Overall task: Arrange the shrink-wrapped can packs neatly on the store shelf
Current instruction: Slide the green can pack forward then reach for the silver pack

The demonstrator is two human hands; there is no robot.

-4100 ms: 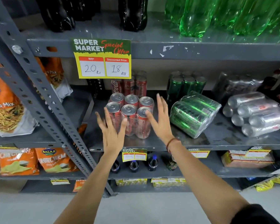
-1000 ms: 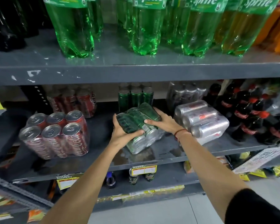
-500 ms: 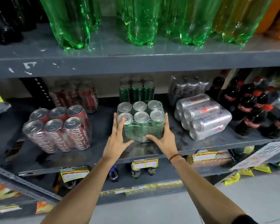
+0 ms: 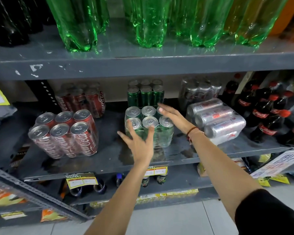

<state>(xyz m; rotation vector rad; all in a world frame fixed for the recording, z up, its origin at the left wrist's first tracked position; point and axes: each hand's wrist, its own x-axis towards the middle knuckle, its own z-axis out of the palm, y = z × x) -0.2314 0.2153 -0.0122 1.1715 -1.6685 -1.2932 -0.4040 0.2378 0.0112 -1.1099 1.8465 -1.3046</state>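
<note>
- The left hand [image 4: 139, 143] is nearest, spread flat with the fingers splayed against the front face of the green can pack [image 4: 148, 126]. It grips nothing; it looks like the last of a push or a steadying touch.
- The right hand [image 4: 174, 118] is open too, palm turned inward, fingers straight and lifted over the pack's right-hand cans. A second ago both hands were clamped round this pack as it lay tilted on its side; half a second ago they bracketed it standing up. Now the right hand has let go and is angling toward the right.
- The green can pack itself stands upright on the middle shelf [image 4: 109, 160], tops facing up, roughly in line in front of a second green pack [image 4: 145, 95] at the back. That suggests this one is done, or needs only a slight squaring.
- To its left the red cola pack [image 4: 64, 134] stands upright as well, a little skewed to the shelf edge, with another red pack [image 4: 81, 99] behind it.
- To the right the silver can pack [image 4: 217, 119] lies on its side, just beside the green pack, in front of an upright silver pack [image 4: 200, 92]. It is the only front pack not yet set on end, so it is probably next; I judge two of three front packs sorted.
- Beyond it stand small dark cola bottles [image 4: 265, 114]; tipping the silver pack upright close to them could knock one.
- Above, large green bottles [image 4: 78, 22] line the upper shelf.
</note>
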